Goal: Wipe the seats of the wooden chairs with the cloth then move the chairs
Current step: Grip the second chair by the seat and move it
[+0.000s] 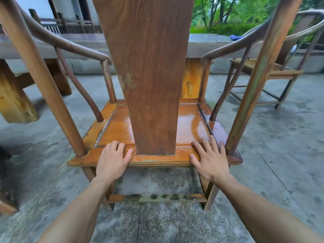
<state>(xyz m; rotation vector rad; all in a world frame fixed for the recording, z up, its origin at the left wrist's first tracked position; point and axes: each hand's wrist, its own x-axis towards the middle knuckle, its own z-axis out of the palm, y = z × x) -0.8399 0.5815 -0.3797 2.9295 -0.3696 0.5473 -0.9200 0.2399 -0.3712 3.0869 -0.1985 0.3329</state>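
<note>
A wooden armchair point(191, 123) stands right in front of me, seen from behind, and its broad back splat hides the middle of the glossy, wet-looking seat. My left hand point(112, 159) rests on the rear seat rail left of the splat, fingers lying on the seat panel. To the right of the splat, my right hand point(209, 157) lies flat on the same rail with fingers spread. A blue cloth point(235, 37) lies on the long table point(52, 44) beyond the chair, away from both hands. A second wooden chair point(263, 67) stands at the right by the table.
The long table runs across just past the chair, with a thick wooden leg point(15, 102) at the left. The concrete floor point(271, 137) is damp and stained. Behind the table are green bushes point(228, 18) and a white building with a railing.
</note>
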